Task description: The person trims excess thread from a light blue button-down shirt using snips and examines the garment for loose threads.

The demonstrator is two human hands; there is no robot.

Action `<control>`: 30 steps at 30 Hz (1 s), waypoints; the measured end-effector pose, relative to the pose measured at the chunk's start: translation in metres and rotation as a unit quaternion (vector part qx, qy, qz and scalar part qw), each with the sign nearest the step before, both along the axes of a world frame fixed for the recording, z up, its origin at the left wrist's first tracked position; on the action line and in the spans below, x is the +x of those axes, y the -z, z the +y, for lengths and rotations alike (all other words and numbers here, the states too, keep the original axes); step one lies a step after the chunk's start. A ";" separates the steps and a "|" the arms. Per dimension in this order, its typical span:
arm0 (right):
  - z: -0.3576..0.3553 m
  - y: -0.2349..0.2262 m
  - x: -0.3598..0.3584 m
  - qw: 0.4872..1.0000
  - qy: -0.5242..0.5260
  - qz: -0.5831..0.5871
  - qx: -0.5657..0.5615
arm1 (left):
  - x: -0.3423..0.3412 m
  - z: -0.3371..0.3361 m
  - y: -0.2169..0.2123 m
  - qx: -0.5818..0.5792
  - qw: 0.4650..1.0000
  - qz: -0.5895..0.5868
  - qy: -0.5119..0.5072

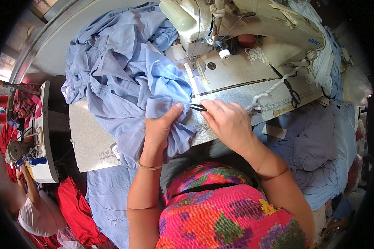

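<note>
My left hand (160, 128) is closed on a folded edge of a light blue garment (124, 79), thumb on top and the other fingers hidden beneath the cloth. Between the fingers of my right hand (228, 124) is a pair of small black thread snips (196, 107). Their two pointed blades stand slightly apart, just right of my left thumb at the cloth edge. The garment lies bunched over the left part of the sewing machine bed (232, 97) and hangs over its near edge. Beyond my hands, a narrow white strip (192, 81) lies beside the needle area.
The sewing machine head (241, 20) rises at the back. Black scissors (293, 93) and a twisted white cord (274, 88) lie on the right. More blue cloth (316, 145) is piled at right. Far left, a person (39, 211) works at another machine near red cloth (77, 211).
</note>
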State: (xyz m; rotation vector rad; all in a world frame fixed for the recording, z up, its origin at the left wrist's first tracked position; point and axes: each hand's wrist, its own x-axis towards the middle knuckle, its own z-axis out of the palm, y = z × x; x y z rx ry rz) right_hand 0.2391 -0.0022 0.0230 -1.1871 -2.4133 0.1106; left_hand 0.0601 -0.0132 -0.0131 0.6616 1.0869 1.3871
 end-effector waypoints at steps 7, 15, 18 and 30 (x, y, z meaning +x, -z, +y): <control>0.002 0.014 -0.004 0.999 -0.009 0.049 0.011 | 0.000 -0.001 -0.002 -0.004 1.000 0.027 -0.005; 0.014 0.021 -0.001 0.964 -0.032 0.183 -0.192 | 0.000 -0.001 -0.002 0.011 1.000 0.018 -0.012; 0.015 0.024 -0.001 0.910 -0.012 0.251 -0.328 | -0.001 -0.002 -0.003 -0.007 0.999 0.044 0.006; 0.019 0.034 -0.002 0.926 -0.045 0.266 -0.266 | -0.001 -0.002 -0.002 0.013 1.000 0.024 -0.001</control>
